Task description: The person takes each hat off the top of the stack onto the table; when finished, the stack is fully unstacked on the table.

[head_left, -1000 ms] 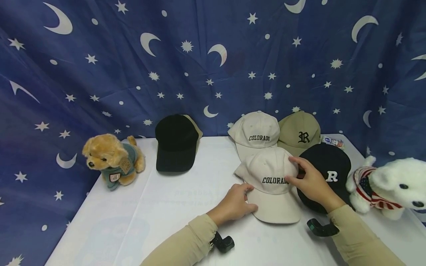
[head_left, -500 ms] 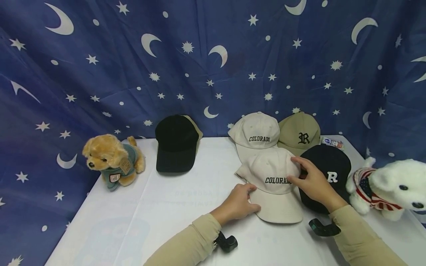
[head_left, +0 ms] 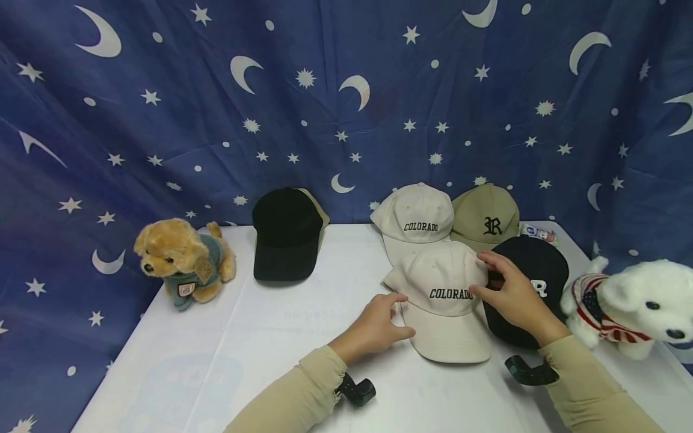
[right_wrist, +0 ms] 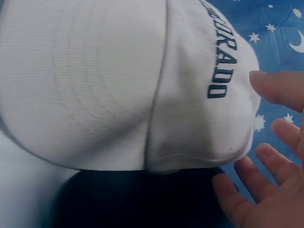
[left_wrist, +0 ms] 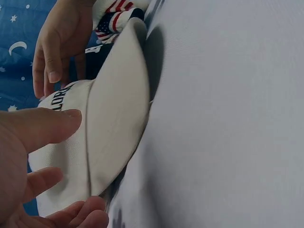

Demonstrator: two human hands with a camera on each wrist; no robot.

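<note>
The left hand point(head_left: 373, 328) has thumb and fingers spread beside the brim of the front pale cap point(head_left: 446, 322), gripping nothing. That cap sits between the hands on the white table point(head_left: 243, 373) — set low enough to leave the lettering of the rear pale cap point(head_left: 419, 207) readable. The right hand point(head_left: 517, 300), fingers parted around the crown's side, perhaps to align it — clasps nothing; contact is unclear. It partly hides the black cap point(head_left: 544, 258).

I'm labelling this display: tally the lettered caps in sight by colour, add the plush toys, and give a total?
Cream: 2 (front cap, rear cap)
Tan: 1 (tan cap)
Black: 1 (lettered black cap)
Plush: 2 (golden toy, white toy)
Total: 6
</note>
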